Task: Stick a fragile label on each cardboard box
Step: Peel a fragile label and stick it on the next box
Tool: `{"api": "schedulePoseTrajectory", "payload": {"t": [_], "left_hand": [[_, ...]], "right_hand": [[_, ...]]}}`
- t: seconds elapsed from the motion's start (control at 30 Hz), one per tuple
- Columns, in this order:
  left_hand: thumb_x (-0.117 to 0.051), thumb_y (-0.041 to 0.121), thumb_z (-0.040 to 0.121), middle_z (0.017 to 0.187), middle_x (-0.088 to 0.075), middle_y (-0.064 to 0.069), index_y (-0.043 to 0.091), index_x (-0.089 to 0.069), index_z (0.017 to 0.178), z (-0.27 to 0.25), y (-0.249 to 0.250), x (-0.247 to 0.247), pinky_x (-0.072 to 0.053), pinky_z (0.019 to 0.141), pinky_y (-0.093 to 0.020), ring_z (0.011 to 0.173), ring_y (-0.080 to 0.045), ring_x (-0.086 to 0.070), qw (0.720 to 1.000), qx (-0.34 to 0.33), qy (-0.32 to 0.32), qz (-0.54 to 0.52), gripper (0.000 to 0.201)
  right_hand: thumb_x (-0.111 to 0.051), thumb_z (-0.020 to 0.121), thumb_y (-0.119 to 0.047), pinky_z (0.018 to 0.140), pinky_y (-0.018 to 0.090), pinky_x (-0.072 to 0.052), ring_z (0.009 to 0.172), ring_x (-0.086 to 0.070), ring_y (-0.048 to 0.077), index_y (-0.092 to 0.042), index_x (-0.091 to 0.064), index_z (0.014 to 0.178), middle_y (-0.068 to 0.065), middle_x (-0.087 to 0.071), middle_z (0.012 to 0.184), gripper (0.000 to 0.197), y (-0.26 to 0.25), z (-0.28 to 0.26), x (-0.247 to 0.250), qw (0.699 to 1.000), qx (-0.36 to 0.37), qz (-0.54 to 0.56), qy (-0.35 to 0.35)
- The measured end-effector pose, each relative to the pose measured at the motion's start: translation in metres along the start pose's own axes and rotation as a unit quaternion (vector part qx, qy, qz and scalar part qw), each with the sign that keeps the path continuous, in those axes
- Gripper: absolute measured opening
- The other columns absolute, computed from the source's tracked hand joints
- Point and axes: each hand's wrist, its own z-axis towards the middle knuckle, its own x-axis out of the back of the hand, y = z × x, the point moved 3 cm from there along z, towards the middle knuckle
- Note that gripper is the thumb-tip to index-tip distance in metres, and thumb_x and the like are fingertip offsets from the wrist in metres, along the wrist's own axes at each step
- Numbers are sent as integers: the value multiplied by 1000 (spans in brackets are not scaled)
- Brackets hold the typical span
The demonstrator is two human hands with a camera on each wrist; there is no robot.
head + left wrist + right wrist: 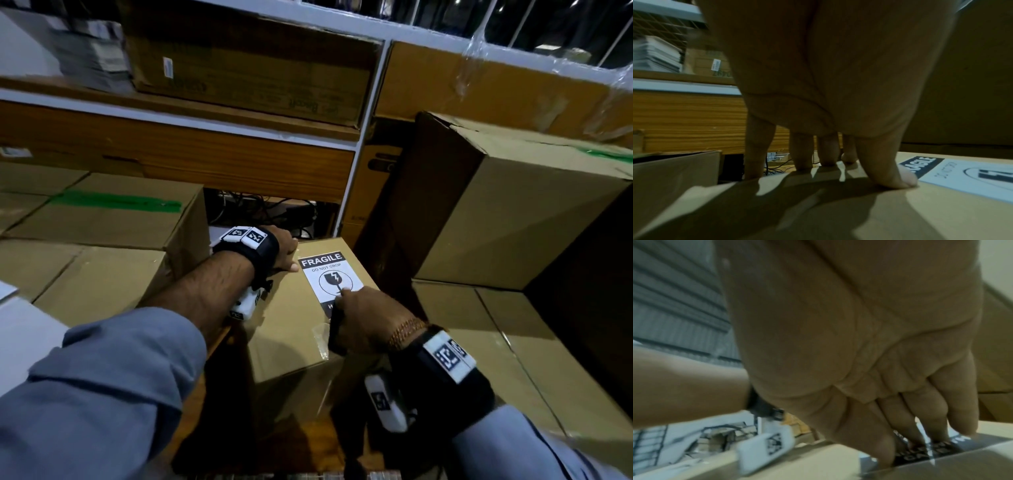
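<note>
1. The fragile label [330, 279] is a white rectangle with a black header band reading "FRAGILE", a line "DO NOT DROP" beneath it, and a circled broken-glass symbol. A second black band runs along its near end, mostly covered by my fingers.
2. The label lies flat on the top face of the cardboard box [291, 329] directly in front of me, toward the far right part of that face.
3. My right hand [368, 318] rests on the near end of the label, fingers extended downward and pressing onto the black band; nothing is gripped.
4. My left hand [282, 250] sits at the far left corner of the box top. Its thumb [898, 177] presses the cardboard just beside the label's header, and its fingers [756, 155] reach straight down over the far edge. It grips nothing.
5. The two hands are apart, with the label's symbol area between them.
6. Edges: the label's right side runs close to the box's right edge. A strip of clear tape [320, 337] lies on the box top near my right hand.
7. Surroundings: a taller box [507, 212] stands close on the right, a green-taped box [113, 212] on the left, and a shelf unit [205, 164] behind, with a dark gap holding cables just beyond the far edge.
</note>
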Motion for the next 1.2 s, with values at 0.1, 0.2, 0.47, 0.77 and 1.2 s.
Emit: {"api": "schedulePoseTrajectory", "payload": {"t": [0.1, 0.2, 0.47, 0.77, 1.2], "left_hand": [[-50, 55, 103, 148, -52, -13, 11, -40, 155, -1, 3, 3, -46, 96, -35, 133, -34, -53, 1000, 1, -2, 5, 68], [-48, 52, 105, 154, -48, -13, 11, -32, 158, -3, 8, 3, -43, 101, -35, 137, -32, -49, 1000, 20, -2, 0, 70], [-44, 62, 102, 136, -62, -15, 9, -57, 138, -9, 23, 0, -42, 85, -34, 120, -33, -61, 995, 68, -8, -71, 66], [-52, 101, 60, 124, -69, -11, 19, -60, 113, -4, 31, -7, -47, 84, -35, 93, -29, -60, 997, 44, -11, -56, 98], [-58, 64, 94, 143, -58, -15, 11, -51, 144, -3, 24, -8, -47, 100, -39, 127, -34, -58, 993, 77, 15, -92, 74]], "right_hand": [[-74, 80, -33, 93, 39, -58, 110, -67, 27, -19, -72, 120, 5, -70, 121, 42, -1, -24, 1, 999, 10, 45, 1], [-73, 86, -21, 93, 39, -59, 110, -66, 27, -20, -75, 119, 6, -70, 121, 33, 4, -37, 5, 997, 19, 67, 27], [-57, 97, -14, 122, 47, -31, 151, -27, 29, -16, -32, 161, 5, -29, 167, 68, -3, -40, -2, 996, 88, 26, 3], [-59, 95, -20, 111, 46, -46, 139, -44, 28, -19, -50, 151, 4, -47, 152, 57, -7, -44, -7, 996, 86, 12, 34], [-66, 90, -15, 102, 42, -54, 122, -61, 29, -22, -71, 126, 7, -66, 133, 37, 22, -46, -8, 988, 40, 119, 89]]}}
